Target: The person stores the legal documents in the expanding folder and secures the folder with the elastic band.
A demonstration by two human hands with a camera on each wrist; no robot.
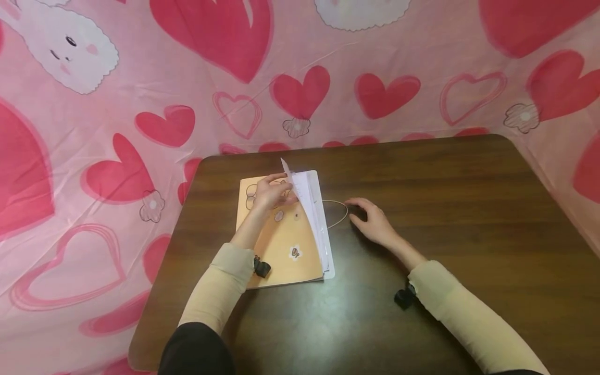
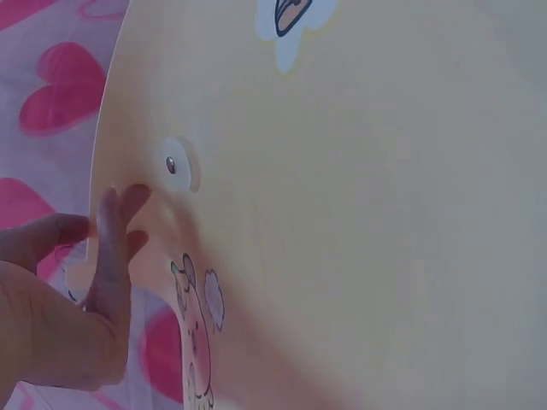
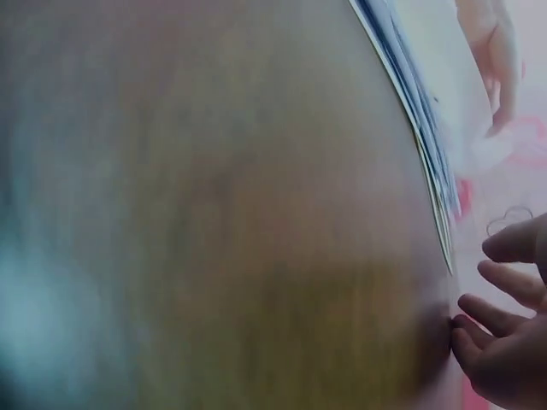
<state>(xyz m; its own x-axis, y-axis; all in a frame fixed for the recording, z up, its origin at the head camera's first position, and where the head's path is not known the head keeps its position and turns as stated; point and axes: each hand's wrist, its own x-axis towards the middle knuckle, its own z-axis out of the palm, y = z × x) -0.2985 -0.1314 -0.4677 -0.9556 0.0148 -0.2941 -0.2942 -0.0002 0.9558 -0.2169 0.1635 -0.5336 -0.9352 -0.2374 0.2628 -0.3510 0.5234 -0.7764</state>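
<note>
A tan file folder (image 1: 276, 260) with cartoon drawings lies on the left part of the table, white papers (image 1: 307, 195) showing at its right side. My left hand (image 1: 269, 195) pinches the cover near its upper right edge and holds it lifted and bent. Seen in the left wrist view, the cover (image 2: 342, 171) has a small round button (image 2: 178, 164) close to that hand (image 2: 77, 299). A thin cord loop (image 1: 346, 205) sticks out from the folder's right side. Beside the loop my right hand (image 1: 372, 221) rests on the table, fingers loosely bent, with nothing visible in them.
The dark wooden table (image 1: 445, 208) extends to the right of the folder and toward me. A pink cloth (image 1: 337, 47) printed with hearts hangs behind the table and on both sides. Small black devices (image 1: 404, 298) are worn on the wrists.
</note>
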